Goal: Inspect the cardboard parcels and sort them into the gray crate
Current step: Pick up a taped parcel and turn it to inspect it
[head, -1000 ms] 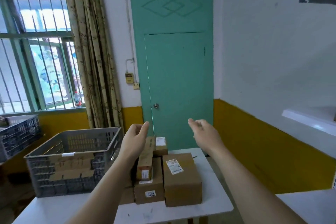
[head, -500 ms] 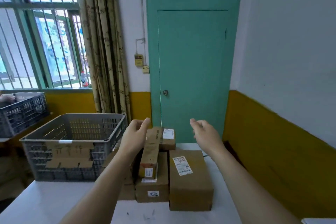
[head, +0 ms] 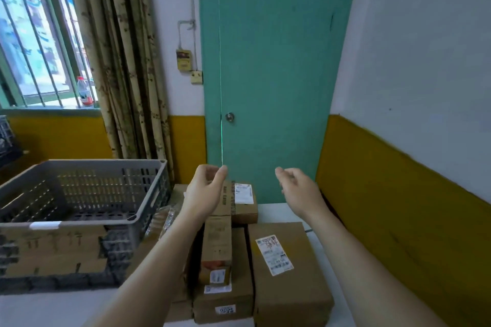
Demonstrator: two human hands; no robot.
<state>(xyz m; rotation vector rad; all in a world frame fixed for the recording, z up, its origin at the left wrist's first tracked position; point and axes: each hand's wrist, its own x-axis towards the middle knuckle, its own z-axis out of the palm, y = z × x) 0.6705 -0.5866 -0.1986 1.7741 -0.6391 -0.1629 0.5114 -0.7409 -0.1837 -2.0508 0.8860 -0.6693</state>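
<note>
Right now both hands hover empty above the parcels, fingers loosely curled: the left hand (head: 206, 191) over the narrow box (head: 216, 247), the right hand (head: 297, 188) beyond the large labelled box (head: 287, 271). A small box (head: 243, 202) lies between them, a flat box (head: 225, 297) beneath the narrow one, all on the worktop (head: 281, 210). To the left hand's left stands the gray crate (head: 79, 194). Stiff cardboard, probably light; the narrow box suits a one-handed grip across its long sides, the large one both hands at opposite ends.
</note>
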